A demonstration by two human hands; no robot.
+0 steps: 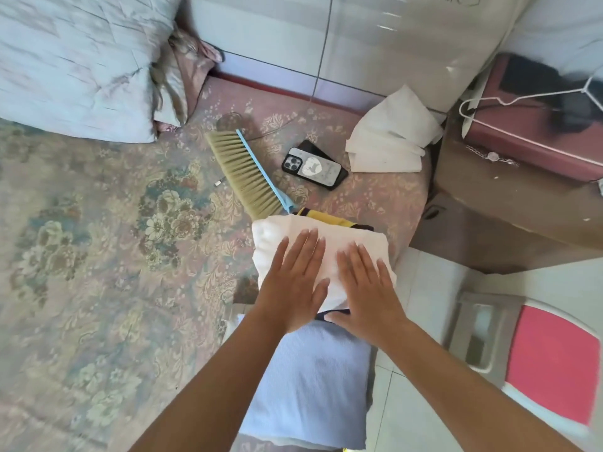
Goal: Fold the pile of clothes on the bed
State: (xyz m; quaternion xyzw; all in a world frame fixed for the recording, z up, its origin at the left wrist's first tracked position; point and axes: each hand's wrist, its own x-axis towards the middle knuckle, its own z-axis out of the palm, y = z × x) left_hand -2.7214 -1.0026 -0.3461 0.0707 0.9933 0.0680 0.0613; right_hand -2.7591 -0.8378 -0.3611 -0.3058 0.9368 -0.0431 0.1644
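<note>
head | white folded garment point(326, 243) tops a stack at the bed's point(98, 256) right edge, long axis left-right | left hand point(293, 282) and right hand point(365, 288) flat on it side by side, fingers point(310, 246) straight, slightly spread, gripping nothing | light blue garment point(310, 380) nearer the person

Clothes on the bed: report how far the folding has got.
Done: a light blue garment lies folded at the bed's edge, and a yellow and navy piece sits folded under the white one. In hand: left hand and right hand press flat on the folded white garment, smoothing it. Left: only a white folded cloth beyond the phones; no loose pile shows.
</note>
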